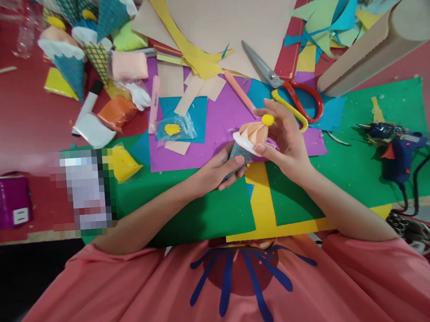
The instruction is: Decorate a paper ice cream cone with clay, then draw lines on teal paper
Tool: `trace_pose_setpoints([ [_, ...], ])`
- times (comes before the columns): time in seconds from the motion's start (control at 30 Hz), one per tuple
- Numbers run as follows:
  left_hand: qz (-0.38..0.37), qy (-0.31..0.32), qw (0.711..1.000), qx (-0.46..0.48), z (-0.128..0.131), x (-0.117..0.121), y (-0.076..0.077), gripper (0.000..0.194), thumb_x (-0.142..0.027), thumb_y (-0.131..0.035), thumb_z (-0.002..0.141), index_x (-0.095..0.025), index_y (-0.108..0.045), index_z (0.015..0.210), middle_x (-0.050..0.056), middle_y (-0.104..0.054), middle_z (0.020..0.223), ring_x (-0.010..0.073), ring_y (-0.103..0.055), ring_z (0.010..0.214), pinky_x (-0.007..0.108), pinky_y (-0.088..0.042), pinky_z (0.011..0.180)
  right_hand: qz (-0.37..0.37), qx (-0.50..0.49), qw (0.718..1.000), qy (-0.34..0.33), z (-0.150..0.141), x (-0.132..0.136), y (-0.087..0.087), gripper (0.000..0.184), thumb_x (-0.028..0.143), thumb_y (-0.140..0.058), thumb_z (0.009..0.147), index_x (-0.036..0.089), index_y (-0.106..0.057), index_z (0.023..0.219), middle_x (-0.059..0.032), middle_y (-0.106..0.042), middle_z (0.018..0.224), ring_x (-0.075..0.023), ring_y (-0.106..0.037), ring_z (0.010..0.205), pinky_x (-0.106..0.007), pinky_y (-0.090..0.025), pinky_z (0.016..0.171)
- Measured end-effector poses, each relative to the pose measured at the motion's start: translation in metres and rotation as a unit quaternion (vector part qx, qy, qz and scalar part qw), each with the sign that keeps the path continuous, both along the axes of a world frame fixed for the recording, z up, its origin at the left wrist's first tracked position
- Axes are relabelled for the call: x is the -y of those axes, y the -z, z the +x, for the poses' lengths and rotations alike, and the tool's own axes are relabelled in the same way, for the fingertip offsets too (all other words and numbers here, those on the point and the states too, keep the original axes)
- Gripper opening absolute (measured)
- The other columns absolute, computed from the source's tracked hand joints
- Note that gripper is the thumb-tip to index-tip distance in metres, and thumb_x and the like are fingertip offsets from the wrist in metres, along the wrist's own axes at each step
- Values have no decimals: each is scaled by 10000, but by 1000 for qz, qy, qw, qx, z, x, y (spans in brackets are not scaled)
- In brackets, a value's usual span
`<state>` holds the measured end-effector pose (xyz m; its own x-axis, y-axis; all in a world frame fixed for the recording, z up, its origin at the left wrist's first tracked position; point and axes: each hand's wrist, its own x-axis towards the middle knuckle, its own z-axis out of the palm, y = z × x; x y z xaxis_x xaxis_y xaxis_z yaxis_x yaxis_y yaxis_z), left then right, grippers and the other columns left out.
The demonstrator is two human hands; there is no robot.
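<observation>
A craft ice cream cone [250, 138] is tilted between my two hands, over the purple sheet. It has a blue patterned cone, a white rim, peach swirled ridges and a yellow ball at its tip. My left hand [225, 167] is wrapped around the cone part from below. My right hand [286, 143] has its thumb at the white rim, with the fingers curved behind the yellow ball. Scissors with red and yellow handles [273, 78] lie just beyond my right hand. A small bag with a yellow lump [173, 129] lies left of the cone.
Finished cones [69, 68] stand at the upper left, near bags of orange clay [118, 112] and yellow clay [124, 163]. A glue gun [398, 143] with a cord lies at the right. A beige roll [362, 50] and paper scraps [332, 13] fill the upper right.
</observation>
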<state>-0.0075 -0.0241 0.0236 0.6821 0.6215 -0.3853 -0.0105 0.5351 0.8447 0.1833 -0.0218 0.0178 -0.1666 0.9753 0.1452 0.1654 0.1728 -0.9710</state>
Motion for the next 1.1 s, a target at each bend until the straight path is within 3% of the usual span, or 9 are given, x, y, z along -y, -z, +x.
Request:
trace_pose_setpoints([
  [0.3, -6, 6, 1000, 5, 0, 0, 3, 612, -648, -595, 838, -191, -354, 1166, -95, -502, 717, -22, -279, 304, 157, -194, 294, 18, -1, 1000, 9, 0, 1, 0, 629, 575, -706, 773, 429, -481, 1343, -15, -531, 1338, -271, -539, 1302, -416, -582, 970],
  [0.53, -20, 17, 999, 34, -2, 0, 2, 552, -660, -574, 847, -181, -420, 1074, -76, -525, 724, -22, -287, 299, 149, -197, 294, 2, -87, 996, -31, 0, 1, 4, 445, 528, -592, 883, 421, -519, 1309, 1, -599, 1310, -227, -669, 1113, -386, -612, 858],
  [0.8, -38, 9, 999, 35, -2, 0, 2, 560, -677, -582, 831, -179, -438, 1044, -70, -549, 712, -17, -284, 287, 156, -187, 295, 36, -49, 998, -26, 1, 0, 5, 624, 581, -704, 780, 371, -477, 1322, -50, -564, 1365, -224, -664, 1123, -400, -587, 939],
  [0.93, -36, 12, 999, 32, -2, -1, 3, 558, -675, -578, 836, -176, -443, 1047, -71, -550, 718, -19, -282, 289, 163, -191, 296, 45, -27, 999, 0, 1, 1, 5, 622, 584, -710, 770, 330, -494, 1295, -71, -564, 1349, -224, -640, 1136, -397, -585, 942],
  [1.1, -31, 10, 999, 29, -3, -1, 4, 581, -672, -588, 832, -174, -436, 1090, -75, -551, 722, -20, -289, 296, 157, -202, 302, 28, -33, 999, 5, 1, 2, 2, 560, 543, -726, 769, 383, -523, 1267, -24, -561, 1331, -211, -645, 1107, -375, -584, 936],
])
